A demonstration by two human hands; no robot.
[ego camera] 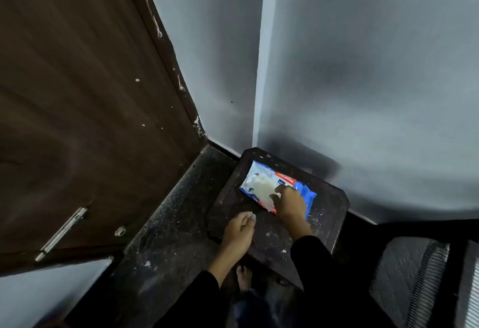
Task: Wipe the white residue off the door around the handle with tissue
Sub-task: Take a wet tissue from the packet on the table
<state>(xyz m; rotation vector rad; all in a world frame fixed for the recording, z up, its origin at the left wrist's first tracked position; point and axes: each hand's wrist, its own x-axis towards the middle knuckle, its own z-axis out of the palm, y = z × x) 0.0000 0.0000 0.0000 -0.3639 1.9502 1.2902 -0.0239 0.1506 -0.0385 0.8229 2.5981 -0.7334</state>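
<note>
Head view, dim light. Tissue pack (278,189), blue and red wrapper, lies on a dark paint-flecked stool surface (329,211) in the far right corner by the grey wall (363,68). Right hand (290,203) rests on the pack, fingers (278,191) bent and pinching the white tissue at its opening. Left hand (239,232) hovers just left, fingers loosely curled, holding nothing. Brown door (77,94) stands left, white specks on it; metal handle (62,232) near left.
</note>
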